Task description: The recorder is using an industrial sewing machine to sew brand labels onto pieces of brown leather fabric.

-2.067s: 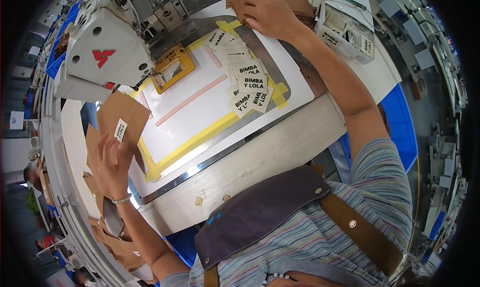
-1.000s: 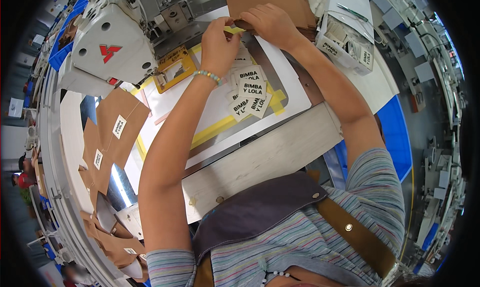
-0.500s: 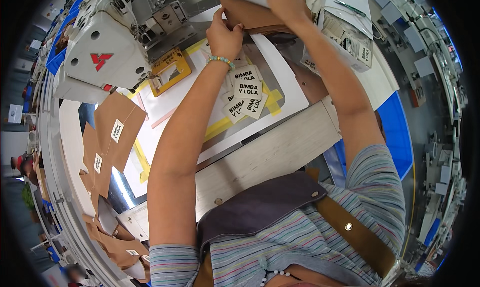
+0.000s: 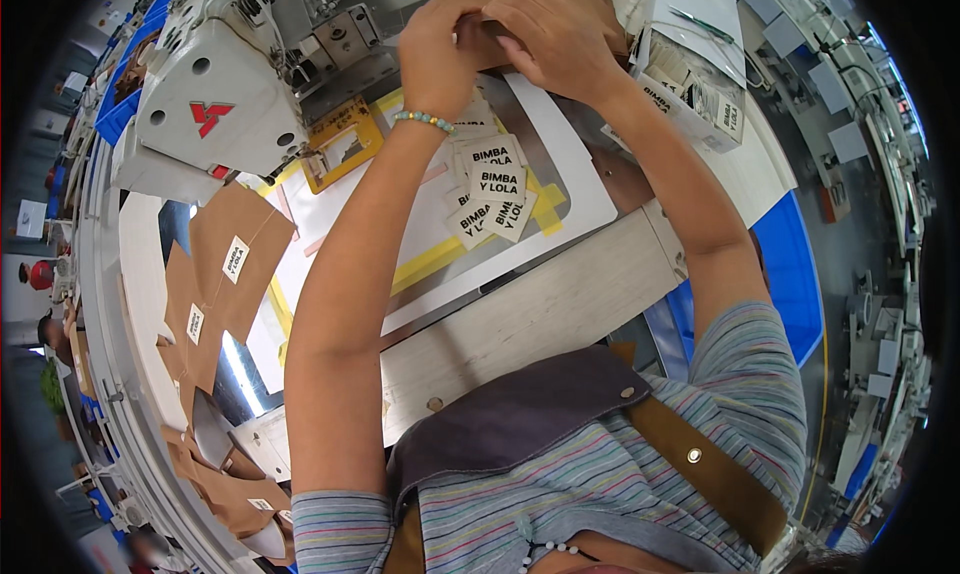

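My left hand [image 4: 440, 59], with a beaded bracelet at the wrist, is closed at the near left corner of flat brown pieces [image 4: 590, 9] that look like leather or card. Beside it, my right hand [image 4: 560, 46] bends its fingers and thumb over the same corner. The fingertips of both hands meet on a brown piece [image 4: 487, 52], though their exact grip is partly hidden. Just below the hands lies a loose heap of white printed labels [image 4: 497, 182] on a white template board [image 4: 575, 189] edged with yellow tape.
At the left stands a white sewing machine [image 4: 205, 104], with a yellow frame [image 4: 345, 144] by its head. Brown pieces with labels [image 4: 235, 239] hang along the left edge. A clear box of labels [image 4: 705, 104] sits at the right, above a blue bin [image 4: 790, 274].
My right hand has come down and left to meet my left hand. The raised brown piece with its pale underside now lies lower, brown face up. My left hand has shifted slightly.
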Demonstrator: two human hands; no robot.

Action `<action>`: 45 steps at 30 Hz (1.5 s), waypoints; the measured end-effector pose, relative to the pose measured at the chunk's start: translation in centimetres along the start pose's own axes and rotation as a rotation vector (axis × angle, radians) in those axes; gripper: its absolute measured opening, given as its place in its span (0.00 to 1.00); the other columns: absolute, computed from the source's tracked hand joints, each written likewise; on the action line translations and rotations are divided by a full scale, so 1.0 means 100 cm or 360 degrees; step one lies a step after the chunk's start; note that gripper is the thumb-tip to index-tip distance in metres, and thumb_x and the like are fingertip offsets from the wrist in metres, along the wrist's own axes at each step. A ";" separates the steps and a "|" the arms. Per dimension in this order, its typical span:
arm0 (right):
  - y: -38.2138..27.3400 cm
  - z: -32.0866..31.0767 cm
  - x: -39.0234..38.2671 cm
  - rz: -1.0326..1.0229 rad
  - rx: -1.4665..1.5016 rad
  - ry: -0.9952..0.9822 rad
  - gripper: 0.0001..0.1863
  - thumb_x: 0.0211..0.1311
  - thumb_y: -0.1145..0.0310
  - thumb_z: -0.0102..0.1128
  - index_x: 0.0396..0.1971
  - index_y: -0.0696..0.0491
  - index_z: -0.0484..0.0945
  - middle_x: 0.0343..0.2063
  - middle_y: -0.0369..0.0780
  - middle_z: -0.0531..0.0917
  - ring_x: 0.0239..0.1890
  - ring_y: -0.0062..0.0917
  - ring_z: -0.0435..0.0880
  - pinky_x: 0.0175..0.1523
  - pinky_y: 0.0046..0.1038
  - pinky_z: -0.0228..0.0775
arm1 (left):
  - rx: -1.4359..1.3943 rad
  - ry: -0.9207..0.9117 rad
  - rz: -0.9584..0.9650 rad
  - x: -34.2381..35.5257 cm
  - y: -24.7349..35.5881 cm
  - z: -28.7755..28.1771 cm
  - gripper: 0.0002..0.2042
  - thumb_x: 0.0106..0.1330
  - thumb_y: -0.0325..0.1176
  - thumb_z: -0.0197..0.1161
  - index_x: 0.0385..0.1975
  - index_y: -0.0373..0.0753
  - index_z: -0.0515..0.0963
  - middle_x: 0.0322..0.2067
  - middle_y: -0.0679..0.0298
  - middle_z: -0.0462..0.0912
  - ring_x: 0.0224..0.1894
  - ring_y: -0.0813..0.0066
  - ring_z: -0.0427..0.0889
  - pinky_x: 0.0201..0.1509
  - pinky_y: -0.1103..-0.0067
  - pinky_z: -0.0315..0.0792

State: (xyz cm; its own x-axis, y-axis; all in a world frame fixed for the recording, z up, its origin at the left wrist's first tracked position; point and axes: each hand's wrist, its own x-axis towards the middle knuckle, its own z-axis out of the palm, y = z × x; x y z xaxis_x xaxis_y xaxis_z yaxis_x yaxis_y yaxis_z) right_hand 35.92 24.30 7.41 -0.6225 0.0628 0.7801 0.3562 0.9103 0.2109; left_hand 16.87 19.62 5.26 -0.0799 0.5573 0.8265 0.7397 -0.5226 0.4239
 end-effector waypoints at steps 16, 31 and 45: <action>0.006 -0.012 -0.033 0.0525 -0.0253 -0.0128 0.22 0.65 0.77 0.58 0.58 0.51 0.83 0.58 0.42 0.84 0.56 0.38 0.86 0.57 0.40 0.79 | -0.0419 -0.0011 -0.0974 -0.037 -0.014 -0.015 0.06 0.73 0.29 0.71 0.40 0.32 0.86 0.36 0.63 0.92 0.40 0.78 0.91 0.46 0.80 0.83; 0.039 0.015 -0.026 0.0759 -0.0059 -0.0440 0.22 0.78 0.53 0.59 0.55 0.56 0.87 0.63 0.50 0.84 0.65 0.44 0.81 0.69 0.41 0.72 | -0.0391 -0.0208 -0.1112 -0.078 -0.020 -0.049 0.07 0.74 0.31 0.71 0.40 0.32 0.85 0.35 0.66 0.90 0.35 0.85 0.83 0.41 0.84 0.76; 0.044 0.034 0.019 0.0967 -0.0149 -0.0669 0.20 0.74 0.59 0.60 0.56 0.57 0.83 0.64 0.52 0.79 0.59 0.55 0.80 0.67 0.52 0.73 | -0.0461 -0.0204 -0.1079 -0.104 -0.011 -0.072 0.07 0.77 0.30 0.67 0.37 0.33 0.80 0.33 0.63 0.90 0.34 0.83 0.85 0.38 0.81 0.76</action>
State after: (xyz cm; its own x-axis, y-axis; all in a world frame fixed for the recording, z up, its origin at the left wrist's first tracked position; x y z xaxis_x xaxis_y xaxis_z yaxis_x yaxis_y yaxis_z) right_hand 33.98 29.83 7.80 -0.5043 0.7124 0.4880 0.7688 0.6278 -0.1220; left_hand 12.03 9.72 -1.16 -0.3643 0.8792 0.3072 0.3488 -0.1770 0.9203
